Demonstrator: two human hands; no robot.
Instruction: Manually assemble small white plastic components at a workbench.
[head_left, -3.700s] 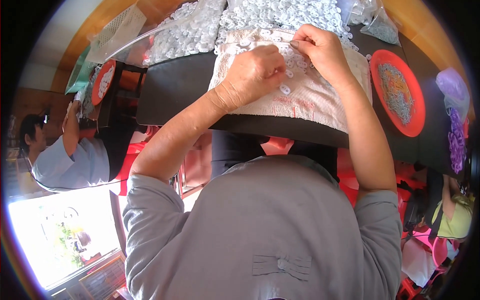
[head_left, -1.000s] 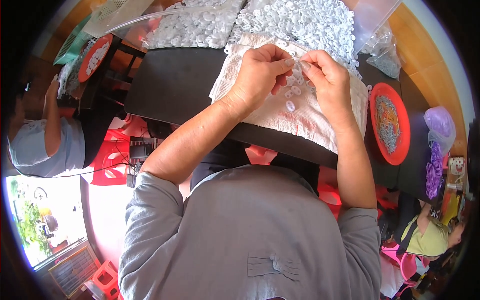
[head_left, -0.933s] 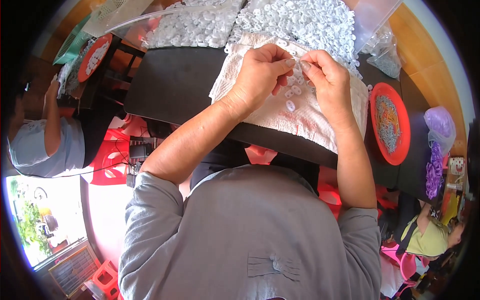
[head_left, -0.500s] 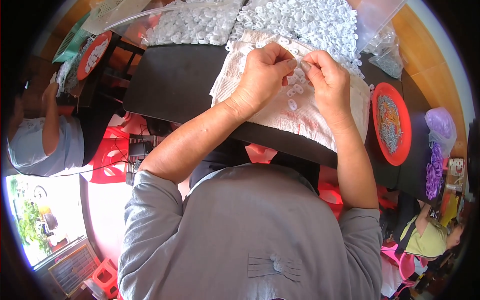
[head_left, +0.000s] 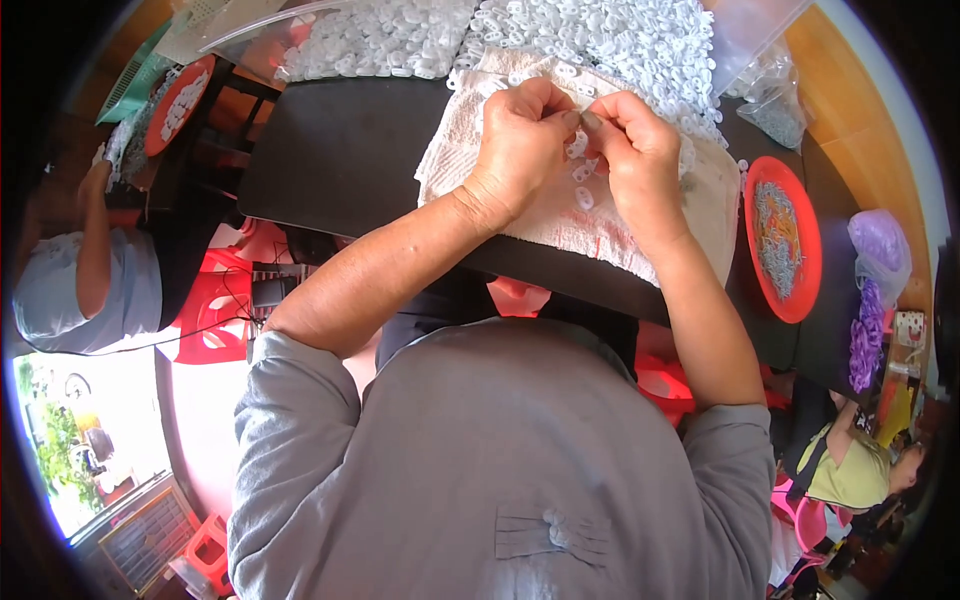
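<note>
By the head view, the pale towel (head_left: 712,215) lies under both hands, and on it, just below the fingertips, are a few loose white oval pieces (head_left: 585,198) that look to have small holes through them. The left hand (head_left: 530,140) and the right hand (head_left: 630,150) meet above the towel's far half, thumb and forefinger of each drawn together in a pinch, the tips of the two hands almost touching. Whether anything sits in either pinch, I can't tell from here.

I'd take the pieces for plastic: next to no weight, stiff, smooth enough to skid, hardly fragile. The towel's nap should stop them sliding. The place to hold one, I'd say, is by its outer edge, between thumb tip and fingertip, leaving the holes uncovered (fiddly stuff, and no job for gloves).

Beyond the towel spreads a big heap of similar white pieces (head_left: 600,35), cut off by the top of the view; a clear bag (head_left: 375,45) of more of them lies past the towel's far left corner, its film blurring the shapes inside. Right of the towel stands a red plate (head_left: 757,245) holding thin grey bits (head_left: 778,230), perhaps metal, too fine to make out singly. The knuckles hide part of the towel's middle, so I can't count the loose pieces there, and one white bit close under the fingertips could be held or simply lying.
</note>
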